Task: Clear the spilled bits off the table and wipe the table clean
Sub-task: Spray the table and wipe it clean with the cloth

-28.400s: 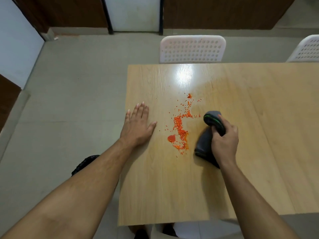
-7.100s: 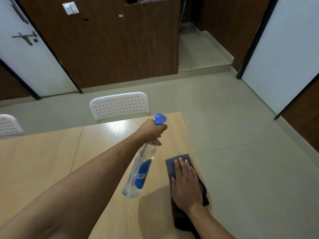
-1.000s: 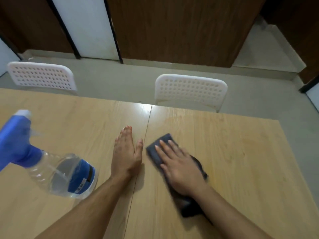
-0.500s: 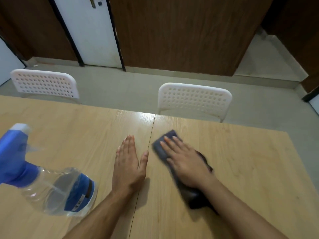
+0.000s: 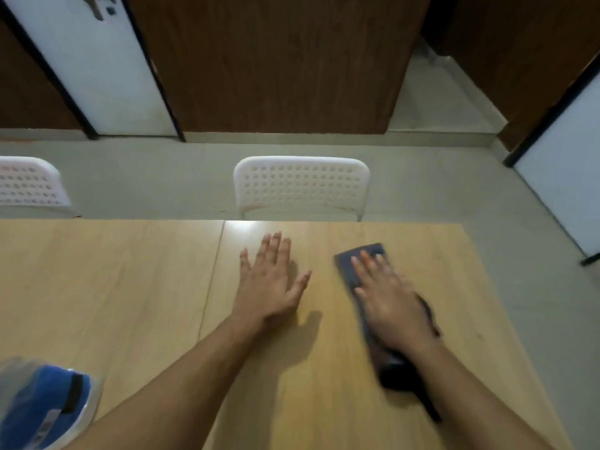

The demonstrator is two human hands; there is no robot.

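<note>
Pale wood-grain tabletop [image 5: 130, 287] runs out ahead of me to two white perforated plastic chair backs [image 5: 300, 186] and brown wall panels beyond. My right hand [image 5: 389, 300] lies flat, fingers spread and not clenched, pressing the dark blue-grey microfibre cloth [image 5: 360, 258] onto the wood; its far corner shows past my fingertips and a darker bunched tail trails back under my wrist. My left hand [image 5: 269, 284] rests empty and open, palm down, just beside it as a brace. Well to the left of that hand, near my elbow, sits the clear spray bottle with a blue label [image 5: 42, 404], blurred. I see no spilled bits, so I judge this is the wiping stage. Being soft, limp and light, the cloth would likely bunch if pinched, so a broad palm over its middle should drive it best.
</note>
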